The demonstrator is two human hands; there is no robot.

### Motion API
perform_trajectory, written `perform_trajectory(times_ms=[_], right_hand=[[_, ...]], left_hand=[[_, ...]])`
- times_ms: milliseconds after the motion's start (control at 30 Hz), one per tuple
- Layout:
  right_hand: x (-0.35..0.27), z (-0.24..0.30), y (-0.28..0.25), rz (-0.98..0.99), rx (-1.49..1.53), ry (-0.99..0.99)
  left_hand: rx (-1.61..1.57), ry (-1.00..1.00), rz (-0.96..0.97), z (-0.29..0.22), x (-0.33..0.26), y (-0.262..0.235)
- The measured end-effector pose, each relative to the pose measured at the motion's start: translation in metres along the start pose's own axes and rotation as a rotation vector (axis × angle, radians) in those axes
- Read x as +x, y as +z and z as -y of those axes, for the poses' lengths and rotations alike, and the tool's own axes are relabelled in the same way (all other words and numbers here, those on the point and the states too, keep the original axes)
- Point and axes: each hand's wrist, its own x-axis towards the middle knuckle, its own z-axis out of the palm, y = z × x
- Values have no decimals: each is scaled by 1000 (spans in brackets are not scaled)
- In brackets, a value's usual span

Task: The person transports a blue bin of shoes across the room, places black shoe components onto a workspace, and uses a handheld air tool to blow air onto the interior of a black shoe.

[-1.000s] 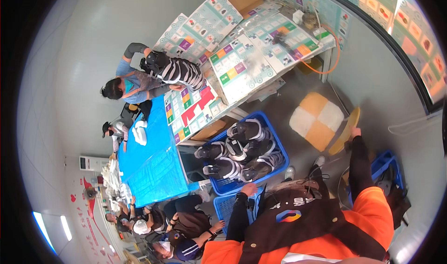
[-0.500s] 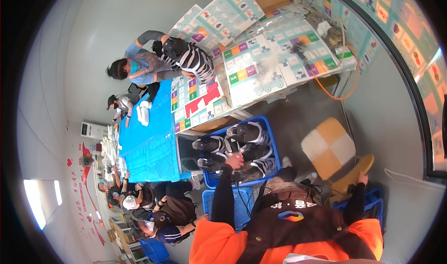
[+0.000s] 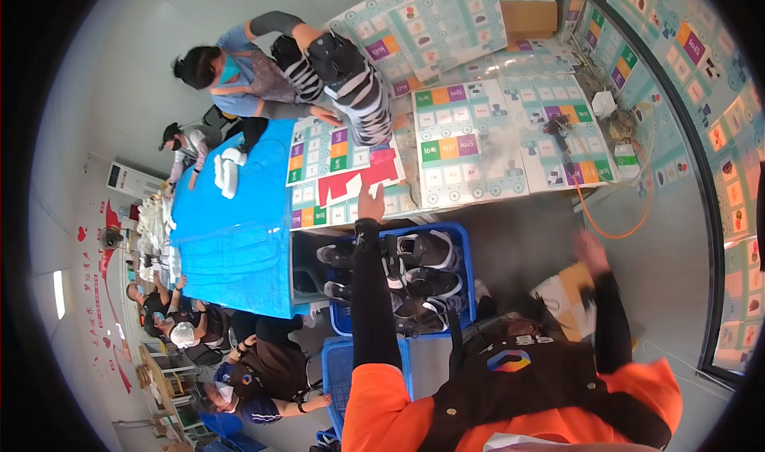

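Observation:
My left hand (image 3: 370, 202) is stretched forward over the blue crate to the near edge of the worktable (image 3: 405, 205). Its fingers are extended beside a red cut sheet (image 3: 341, 187), and nothing shows in its grasp. Whether the fingertips touch the red sheet cannot be made out. Below that forearm, a blue crate (image 3: 472, 292) holds several grey-and-black sneakers (image 3: 430, 249). My right hand (image 3: 590, 251) is raised off to the right, smeared by motion, above a stool with a yellow-and-white checkered seat (image 3: 564, 296).
Across the table a person (image 3: 247, 81) handles a stack of black-and-white striped items (image 3: 362, 105). A blue-covered table (image 3: 231, 245) with white shoe-shaped pieces (image 3: 229, 173) extends left. An orange hose (image 3: 610, 233) hangs at the right. A lighter blue crate (image 3: 335, 372) and a seated person (image 3: 263, 364) are near left.
My left hand has left the sneakers in the crate and reached forward to the table edge. My right hand has let go of the yellow stool's edge and swung forward.

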Motion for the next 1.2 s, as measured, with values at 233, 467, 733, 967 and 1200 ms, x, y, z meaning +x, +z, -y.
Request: perform_trajectory(times_ms=[233,467,733,967,1200], right_hand=[[161,198,467,359,-86,-388],[265,224,567,496,-2,42],[409,240,619,610,-71,107],[500,255,718,446,-96,178],[634,179,799,539,95,344]], left_hand=[[-294,43,-14,-64,50,-20],[-379,-51,-57,-14,112,-68],[-771,-581,-121,-20,238,-26],[-794,-537,-77,26,418,6],[-706,-318,178,98,536,77]])
